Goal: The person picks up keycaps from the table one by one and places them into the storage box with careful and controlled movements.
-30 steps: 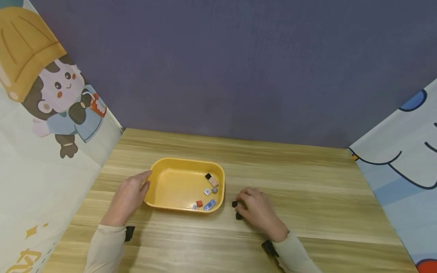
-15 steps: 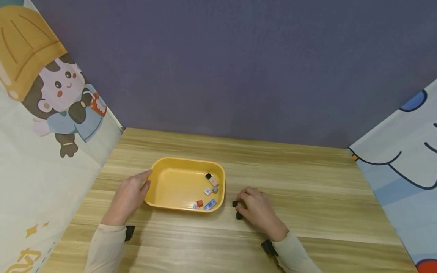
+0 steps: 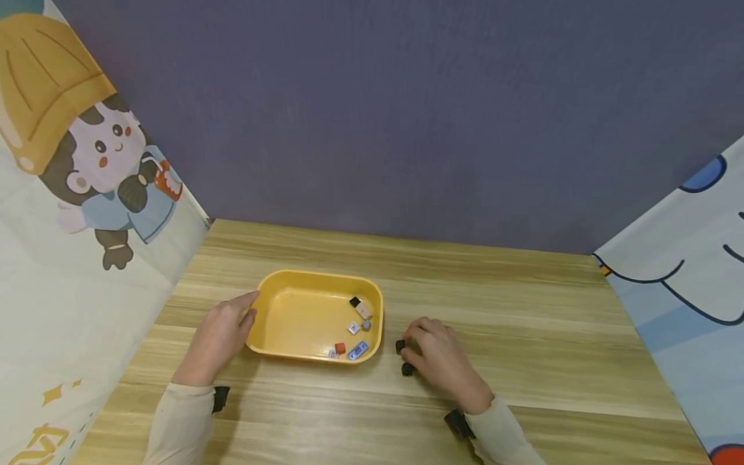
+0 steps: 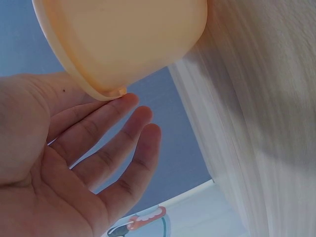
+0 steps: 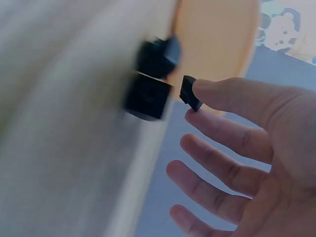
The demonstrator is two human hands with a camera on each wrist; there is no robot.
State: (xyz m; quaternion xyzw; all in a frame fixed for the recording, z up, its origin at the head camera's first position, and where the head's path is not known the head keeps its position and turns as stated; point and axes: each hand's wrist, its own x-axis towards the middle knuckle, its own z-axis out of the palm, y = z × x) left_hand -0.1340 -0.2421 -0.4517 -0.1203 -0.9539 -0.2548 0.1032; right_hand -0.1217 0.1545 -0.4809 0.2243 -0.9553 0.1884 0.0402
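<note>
In the head view my left hand [image 3: 217, 336] touches the left end of a yellow plastic tray [image 3: 316, 278]. From the left wrist, its fingers [image 4: 106, 158] look loosely extended, one tip against the rim, while the tray's wall hides the thumb's end. My right hand [image 3: 442, 358] is just right of the tray, above the tabletop. Its thumb and index finger pinch a small black keycap [image 5: 189, 93]; the other fingers are spread. Beside it in the right wrist view are a black keycap [image 5: 147, 97] and another blurred black piece [image 5: 157, 57].
Inside the tray lie a blue keycap [image 3: 357, 350], a red one [image 3: 340, 348], a white one [image 3: 353, 328], a small grey piece [image 3: 366, 325] and a beige-and-black piece [image 3: 361, 309]. The wooden tabletop [image 3: 523, 310] meets a dark wall [image 3: 395, 129] behind.
Hardly anything differs. The right fingers have shifted very slightly around the black keycap; the left hand and the tray stay where they were.
</note>
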